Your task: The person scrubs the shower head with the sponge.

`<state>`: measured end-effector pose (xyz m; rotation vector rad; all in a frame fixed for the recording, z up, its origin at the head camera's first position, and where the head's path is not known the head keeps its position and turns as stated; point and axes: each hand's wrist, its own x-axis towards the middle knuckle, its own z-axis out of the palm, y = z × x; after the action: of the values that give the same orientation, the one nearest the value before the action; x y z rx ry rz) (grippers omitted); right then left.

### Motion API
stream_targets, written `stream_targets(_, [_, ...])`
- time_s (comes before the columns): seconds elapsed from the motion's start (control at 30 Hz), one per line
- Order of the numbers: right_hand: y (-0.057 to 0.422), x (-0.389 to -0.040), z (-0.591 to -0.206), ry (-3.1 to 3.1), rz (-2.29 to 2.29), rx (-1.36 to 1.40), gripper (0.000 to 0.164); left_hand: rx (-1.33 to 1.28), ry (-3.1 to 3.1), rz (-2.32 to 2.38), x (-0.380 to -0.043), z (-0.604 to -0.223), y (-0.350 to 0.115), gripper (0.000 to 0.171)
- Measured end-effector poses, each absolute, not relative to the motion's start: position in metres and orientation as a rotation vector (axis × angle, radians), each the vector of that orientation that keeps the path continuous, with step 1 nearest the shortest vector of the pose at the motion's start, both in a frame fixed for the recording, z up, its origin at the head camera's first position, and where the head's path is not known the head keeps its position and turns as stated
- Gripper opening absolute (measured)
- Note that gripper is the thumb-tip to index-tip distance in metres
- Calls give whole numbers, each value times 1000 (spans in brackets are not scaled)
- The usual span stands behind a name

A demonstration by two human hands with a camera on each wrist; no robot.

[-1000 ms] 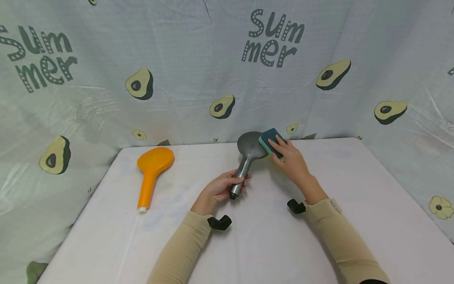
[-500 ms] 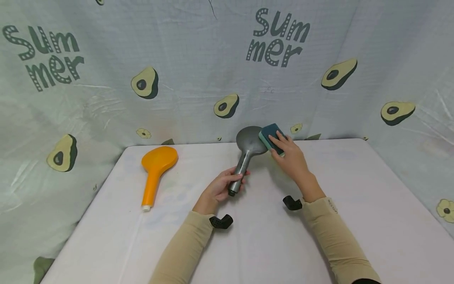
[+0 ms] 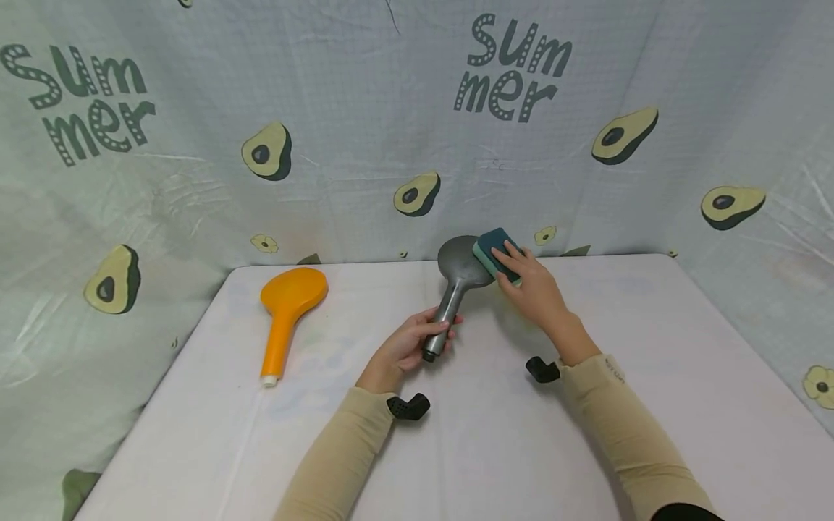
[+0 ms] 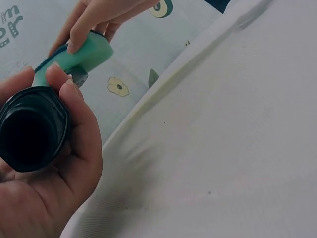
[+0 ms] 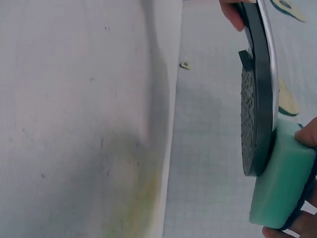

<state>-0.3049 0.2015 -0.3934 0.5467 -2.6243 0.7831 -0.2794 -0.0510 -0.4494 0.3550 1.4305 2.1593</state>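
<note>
My left hand (image 3: 407, 346) grips the handle of a grey handheld shower head (image 3: 459, 259), thumb on top, its round back facing up. The black threaded handle end (image 4: 32, 131) points at the left wrist camera. My right hand (image 3: 536, 291) holds a sponge (image 3: 496, 253), dark blue-green on its upper side and light green below. The sponge's light green side (image 5: 282, 176) touches the back of the shower head near its right rim. In the right wrist view the textured nozzle face (image 5: 247, 124) points away from the sponge. Both are raised above the table.
An orange handheld shower head (image 3: 289, 297) with a white handle end lies on the left of the white-covered table (image 3: 195, 434). Behind the table's back edge hangs a pale curtain (image 3: 352, 130) printed with avocados and lettering.
The shower head rises a little, then dips back slightly. The sponge shifts slightly left across its back. Both hands keep their hold, and the head view turns slightly.
</note>
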Motion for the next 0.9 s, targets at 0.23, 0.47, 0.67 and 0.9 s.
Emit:
stream_targets(0.23, [194, -301, -397, -2544, 725, 698, 48, 371, 1412, 2149, -278, -451, -52, 54])
stream_targets(0.47, [189, -299, -396, -2477, 760, 713, 47, 365, 1396, 2166, -280, -448, -51, 53])
stream_targets(0.67, [183, -303, -398, -2503, 866, 613, 47, 350, 1403, 2171, -281, -448, -54, 53])
stream_targets(0.9, [178, -303, -398, -2520, 953, 542, 47, 350, 1391, 2185, -281, -449, -55, 54])
